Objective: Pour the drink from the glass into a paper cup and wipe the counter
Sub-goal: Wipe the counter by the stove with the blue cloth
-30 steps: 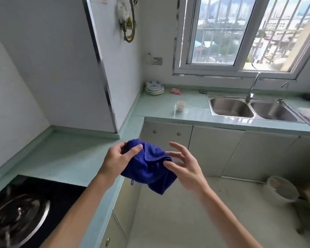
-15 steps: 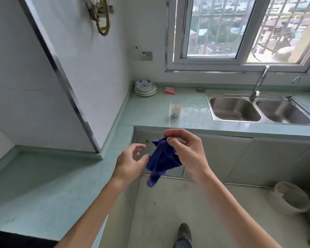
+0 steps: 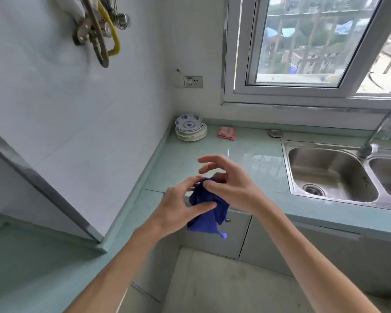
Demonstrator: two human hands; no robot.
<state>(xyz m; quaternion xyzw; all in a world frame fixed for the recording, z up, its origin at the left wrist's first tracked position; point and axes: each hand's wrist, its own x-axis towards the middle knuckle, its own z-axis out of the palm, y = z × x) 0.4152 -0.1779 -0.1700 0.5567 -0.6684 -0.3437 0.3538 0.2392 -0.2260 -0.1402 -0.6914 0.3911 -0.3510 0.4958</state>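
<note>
A bunched blue cloth point(image 3: 209, 210) hangs between my two hands, in front of the pale green counter point(image 3: 257, 168). My left hand point(image 3: 181, 208) grips its left side with the thumb pressed across it. My right hand point(image 3: 229, 184) pinches the cloth's top, its upper fingers spread apart. Both hands are held over the counter's front edge near the inner corner. The paper cup is hidden behind my right hand. I see no glass. A wet sheen shows on the counter left of the sink.
A double steel sink point(image 3: 330, 175) with a tap point(image 3: 380, 132) lies to the right. Stacked plates point(image 3: 190, 128) and a pink rag point(image 3: 227, 133) sit at the back by the wall. A sink plug point(image 3: 275, 133) lies behind the sink. Cabinet doors point(image 3: 215, 238) are below.
I have stepped closer to the sink counter and the view has swung right. The cloth is more bunched, and my left hand has closed on it again; my hands now cover the paper cup.
</note>
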